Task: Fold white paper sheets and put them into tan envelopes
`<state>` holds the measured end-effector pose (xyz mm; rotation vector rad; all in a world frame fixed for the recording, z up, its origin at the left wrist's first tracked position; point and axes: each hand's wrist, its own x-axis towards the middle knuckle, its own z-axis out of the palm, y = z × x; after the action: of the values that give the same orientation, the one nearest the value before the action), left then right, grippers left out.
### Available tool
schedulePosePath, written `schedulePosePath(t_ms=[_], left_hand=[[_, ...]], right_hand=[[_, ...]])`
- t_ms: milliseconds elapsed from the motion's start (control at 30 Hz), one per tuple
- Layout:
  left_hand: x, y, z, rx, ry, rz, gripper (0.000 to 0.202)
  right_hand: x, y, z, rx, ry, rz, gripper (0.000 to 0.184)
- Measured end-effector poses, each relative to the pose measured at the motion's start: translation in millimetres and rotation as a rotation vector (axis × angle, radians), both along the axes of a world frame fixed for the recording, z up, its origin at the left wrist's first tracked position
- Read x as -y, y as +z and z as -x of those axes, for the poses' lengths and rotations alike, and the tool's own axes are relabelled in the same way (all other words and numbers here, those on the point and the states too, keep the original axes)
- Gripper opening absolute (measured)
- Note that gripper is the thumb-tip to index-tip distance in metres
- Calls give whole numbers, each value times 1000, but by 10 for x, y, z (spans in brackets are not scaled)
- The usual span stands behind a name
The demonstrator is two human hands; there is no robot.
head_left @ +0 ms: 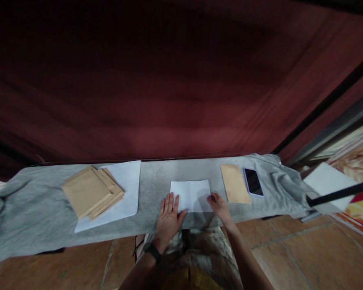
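Note:
A folded white sheet of paper (pixel 191 194) lies on the grey cloth-covered table (pixel 151 181) in front of me. My left hand (pixel 168 215) lies flat with fingers stretched out, pressing the sheet's lower left corner. My right hand (pixel 219 205) rests on the sheet's right edge, fingers curled with the fingertips pressing the paper. A black band sits on my left wrist.
A stack of brown envelopes (pixel 90 191) sits on white sheets (pixel 125 189) at the left. One brown envelope (pixel 234 183) and a dark phone (pixel 253 182) lie at the right. A dark red curtain hangs behind the table. A black bar (pixel 339 194) crosses at far right.

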<state>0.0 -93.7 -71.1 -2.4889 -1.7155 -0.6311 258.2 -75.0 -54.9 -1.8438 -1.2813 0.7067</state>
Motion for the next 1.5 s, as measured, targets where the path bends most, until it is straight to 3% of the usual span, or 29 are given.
schedulePosePath(t_ms=[267, 467, 667, 767, 833, 900, 967, 1033, 1100, 1200, 1300, 1400, 1500], left_hand=[[24, 41, -2, 10, -23, -1, 65], [127, 241, -328, 71, -155, 51, 80], [42, 584, -575, 400, -91, 67, 77], [-51, 756, -550, 647, -83, 139, 60], [-112, 839, -515, 911, 12, 207, 46], [-156, 868, -486, 1256, 159, 283, 38], [-164, 833, -480, 1577, 290, 350, 37], [-127, 741, -506, 1777, 356, 390, 34], [-58, 619, -554, 1854, 361, 412, 28], [45, 450, -594, 1860, 385, 470, 25], [57, 348, -487, 1808, 447, 470, 31], [-36, 295, -262, 1643, 431, 409, 47], [-152, 249, -79, 1396, 326, 379, 57]], right_hand=[[154, 57, 60, -63, -6, -85, 24], [203, 275, 247, -162, -18, -222, 29], [262, 813, 525, -290, 83, -389, 24], [295, 1065, 614, -399, 225, -409, 36], [284, 1116, 620, -413, 266, -434, 44], [251, 1027, 584, -362, 171, -428, 50], [216, 812, 529, -308, -14, -374, 61], [203, 536, 485, -359, -101, -249, 70], [215, 285, 465, -500, -73, -102, 72], [230, 63, 449, -593, -5, -66, 65], [178, 6, 374, -496, -29, -128, 56], [86, -11, 251, -365, -63, -169, 56], [35, -61, 179, -181, -47, -191, 58]])
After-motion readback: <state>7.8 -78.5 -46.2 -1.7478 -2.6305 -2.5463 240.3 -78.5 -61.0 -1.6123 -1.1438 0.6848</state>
